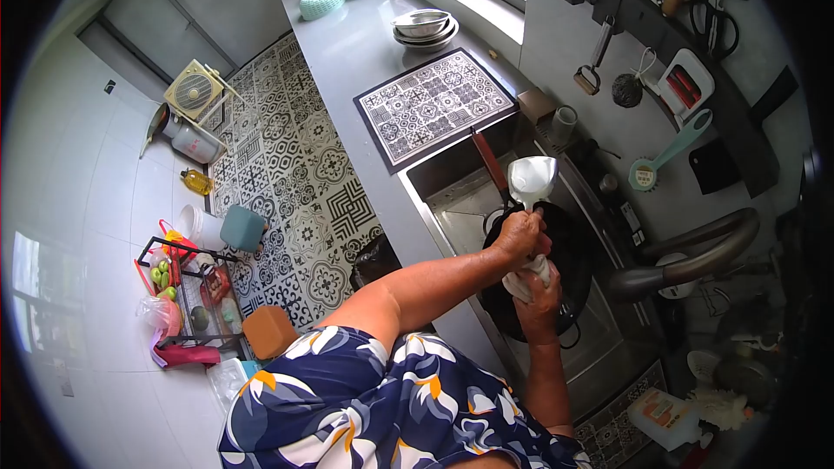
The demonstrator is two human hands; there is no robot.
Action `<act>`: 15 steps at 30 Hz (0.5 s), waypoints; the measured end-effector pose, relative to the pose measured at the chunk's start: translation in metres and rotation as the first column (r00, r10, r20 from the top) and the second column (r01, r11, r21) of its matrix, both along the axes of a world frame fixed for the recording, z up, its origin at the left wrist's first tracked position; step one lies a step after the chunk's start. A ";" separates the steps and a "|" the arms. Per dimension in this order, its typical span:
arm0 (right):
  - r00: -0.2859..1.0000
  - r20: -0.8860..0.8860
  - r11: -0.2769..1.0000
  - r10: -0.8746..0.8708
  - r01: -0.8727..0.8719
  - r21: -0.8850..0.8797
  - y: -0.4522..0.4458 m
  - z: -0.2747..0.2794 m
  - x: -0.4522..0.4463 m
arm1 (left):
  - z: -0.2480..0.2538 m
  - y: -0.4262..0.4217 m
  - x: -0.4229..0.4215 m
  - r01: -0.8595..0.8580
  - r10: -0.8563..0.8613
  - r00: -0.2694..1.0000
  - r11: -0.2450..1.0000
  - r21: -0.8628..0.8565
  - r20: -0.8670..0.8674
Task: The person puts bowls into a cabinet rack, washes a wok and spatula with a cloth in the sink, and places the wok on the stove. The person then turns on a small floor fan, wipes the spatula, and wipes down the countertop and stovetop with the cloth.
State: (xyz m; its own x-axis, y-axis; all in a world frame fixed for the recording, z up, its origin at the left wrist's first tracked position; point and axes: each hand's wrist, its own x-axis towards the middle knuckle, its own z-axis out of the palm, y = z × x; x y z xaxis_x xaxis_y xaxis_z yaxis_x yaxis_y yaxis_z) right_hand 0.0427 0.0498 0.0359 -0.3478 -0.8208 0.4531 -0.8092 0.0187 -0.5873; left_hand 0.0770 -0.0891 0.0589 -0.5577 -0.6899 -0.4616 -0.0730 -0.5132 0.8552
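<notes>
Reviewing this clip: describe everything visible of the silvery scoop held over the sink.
The scoop has a broad, rounded, shiny head, seemingly metal, with a straighter far edge and a bright glare. It narrows to a neck that enters the left hand, whose fingers hide most of the handle. The head points away from the person, beyond the dark pan in the sink. The right hand holds a pale cloth close by; whether it touches the handle is hidden.

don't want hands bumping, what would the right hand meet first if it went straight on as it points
Most likely the left hand, just ahead of the right hand and its cloth, though depth is unclear.
</notes>
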 end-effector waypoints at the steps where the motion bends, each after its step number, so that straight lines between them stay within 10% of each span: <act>1: 1.000 0.000 1.000 0.003 -0.003 0.000 0.005 -0.002 -0.002 | -0.010 -0.004 -0.003 -0.003 0.003 1.000 1.000 0.000 0.000; 10: 0.886 0.458 0.982 -0.073 0.144 -0.121 0.030 -0.040 -0.006 | 0.008 -0.033 -0.004 -0.332 0.339 0.929 0.941 0.068 -0.151; 15: 0.838 0.528 0.969 -0.139 0.224 -0.101 0.027 -0.049 0.008 | -0.024 0.011 -0.002 -0.162 0.152 0.971 0.986 -0.039 -0.183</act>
State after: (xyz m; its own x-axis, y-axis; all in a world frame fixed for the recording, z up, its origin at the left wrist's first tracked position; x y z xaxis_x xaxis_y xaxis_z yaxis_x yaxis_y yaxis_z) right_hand 0.0505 0.0764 -0.0129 -0.7011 -0.6553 0.2813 -0.3818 0.0118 -0.9242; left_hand 0.0751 -0.0783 0.0351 -0.5107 -0.7963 -0.3241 0.1615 -0.4592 0.8735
